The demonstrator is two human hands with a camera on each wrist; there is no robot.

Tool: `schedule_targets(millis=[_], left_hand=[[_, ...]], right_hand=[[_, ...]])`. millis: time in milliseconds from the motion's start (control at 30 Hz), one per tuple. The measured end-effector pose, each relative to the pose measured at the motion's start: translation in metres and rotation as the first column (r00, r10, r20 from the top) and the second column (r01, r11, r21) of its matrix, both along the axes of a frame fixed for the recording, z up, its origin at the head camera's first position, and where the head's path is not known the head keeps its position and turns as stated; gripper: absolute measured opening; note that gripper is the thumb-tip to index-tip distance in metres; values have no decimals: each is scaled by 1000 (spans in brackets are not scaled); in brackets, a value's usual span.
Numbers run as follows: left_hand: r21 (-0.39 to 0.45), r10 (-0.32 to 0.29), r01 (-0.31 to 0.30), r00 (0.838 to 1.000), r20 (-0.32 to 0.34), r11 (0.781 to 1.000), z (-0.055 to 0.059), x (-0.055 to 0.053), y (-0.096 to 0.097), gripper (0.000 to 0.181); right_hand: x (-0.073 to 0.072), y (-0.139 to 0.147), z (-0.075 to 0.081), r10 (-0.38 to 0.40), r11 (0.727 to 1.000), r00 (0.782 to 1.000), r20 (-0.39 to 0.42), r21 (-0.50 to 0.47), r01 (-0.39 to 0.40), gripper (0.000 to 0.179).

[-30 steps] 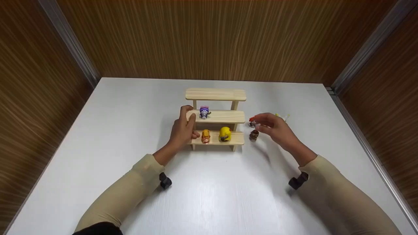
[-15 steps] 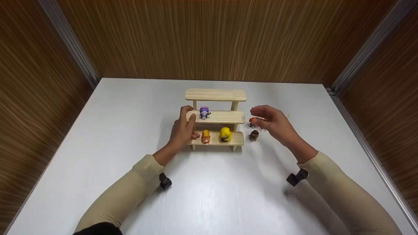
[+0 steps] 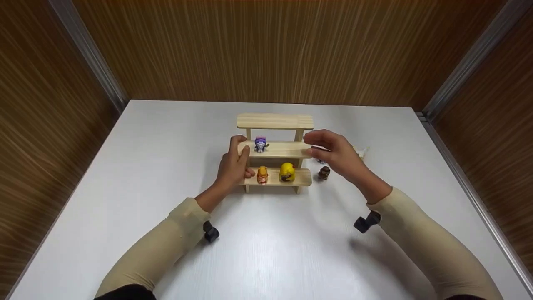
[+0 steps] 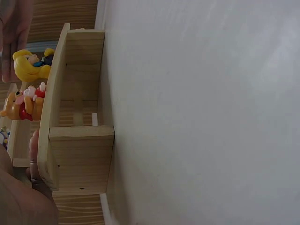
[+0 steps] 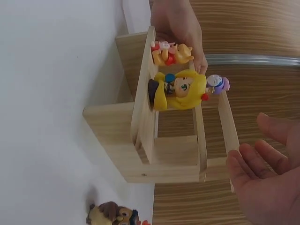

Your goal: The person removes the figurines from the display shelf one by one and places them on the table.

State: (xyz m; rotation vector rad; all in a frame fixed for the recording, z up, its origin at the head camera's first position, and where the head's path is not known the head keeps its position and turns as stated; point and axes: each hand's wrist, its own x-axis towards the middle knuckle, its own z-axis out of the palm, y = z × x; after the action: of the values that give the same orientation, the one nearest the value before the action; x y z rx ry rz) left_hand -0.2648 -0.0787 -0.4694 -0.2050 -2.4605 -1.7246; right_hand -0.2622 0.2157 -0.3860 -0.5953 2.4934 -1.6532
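A three-tier wooden display stand (image 3: 287, 149) stands on the white table. My left hand (image 3: 234, 164) holds its left end, thumb in front and index finger reaching behind the middle tier. My right hand (image 3: 337, 156) is at the middle tier's right end, fingers extended and apart from the thumb, holding nothing; whether it touches the wood I cannot tell. A purple-hatted figurine (image 3: 260, 143) stands on the middle tier. A Winnie-the-Pooh figurine (image 4: 26, 104) and a yellow-haired girl figurine (image 5: 180, 90) stand on the bottom tier.
Right of the stand, an owl figurine (image 3: 324, 173) is on the table. Another small figurine (image 3: 322, 161) is mostly hidden under my right hand. A whitish figurine (image 3: 361, 153) lies beyond that hand. Wood-grain panels (image 3: 270, 50) enclose the table.
My right hand has moved left, from above the loose figurines to the stand's right end. My left hand and the figurines on the stand have stayed put.
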Motion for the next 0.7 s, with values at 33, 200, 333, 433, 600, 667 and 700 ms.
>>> schedule_targets(millis=[33,200,333,433,600,667,700], left_hand=[[1,-1,1,1000,1,1000,0,0,0,30],[4,-4,4,1000,4,1000,1,1,0,31],[2,0,0,1000,7,1000,1,1,0,30],[2,3,-3,1000,5,1000,1,1,1,29],[7,5,-5,1000,6,1000,1,1,1,28],[6,6,-6,1000,5,1000,1,1,2,28],[5,6,-6,1000,7,1000,1,1,2,28]], right_hand=[[0,-2,0,10,1000,1000,-2,-8,-10,40],[-3,-14,-2,56,998,998,-1,-28,-56,38],[-7,-23,-4,81,997,997,8,-21,-81,37],[-10,-29,-7,113,993,993,29,-26,-112,39],[-18,-38,-12,173,985,983,68,-34,-171,46],[-21,-40,-13,184,983,980,69,-28,-183,47],[-22,-41,-14,188,982,980,66,-24,-186,48]])
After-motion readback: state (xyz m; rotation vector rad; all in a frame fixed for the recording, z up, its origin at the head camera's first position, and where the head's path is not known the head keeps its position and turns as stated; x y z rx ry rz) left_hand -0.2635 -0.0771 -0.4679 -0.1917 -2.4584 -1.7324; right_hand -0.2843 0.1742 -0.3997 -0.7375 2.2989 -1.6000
